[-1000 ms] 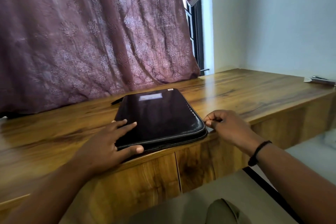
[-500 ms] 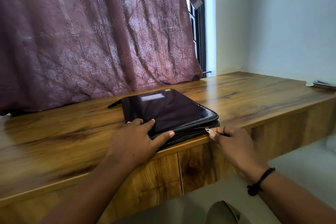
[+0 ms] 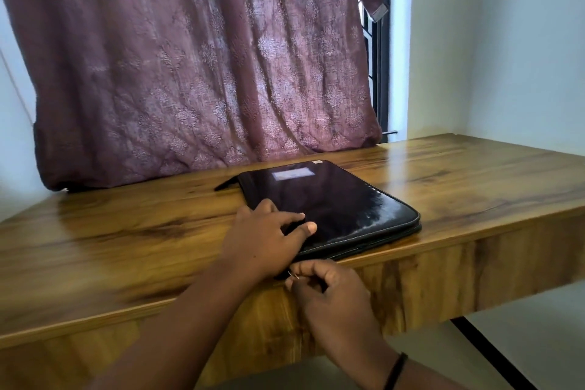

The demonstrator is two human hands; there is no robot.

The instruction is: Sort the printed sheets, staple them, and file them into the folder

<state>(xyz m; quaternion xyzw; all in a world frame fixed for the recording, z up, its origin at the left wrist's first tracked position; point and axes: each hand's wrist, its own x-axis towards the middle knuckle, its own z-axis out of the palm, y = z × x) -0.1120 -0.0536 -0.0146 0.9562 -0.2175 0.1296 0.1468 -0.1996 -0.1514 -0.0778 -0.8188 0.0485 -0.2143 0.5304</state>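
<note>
Dragged leftward along glossy black zipped folder: zipper pull, pinched by right hand; left hand flat, pressing. Unzipping; next, lifting cover.

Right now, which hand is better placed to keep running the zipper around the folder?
Right. The right hand already pinches the zipper pull at the folder's near edge, while the left hand lies flat on the cover, holding it down.
</note>
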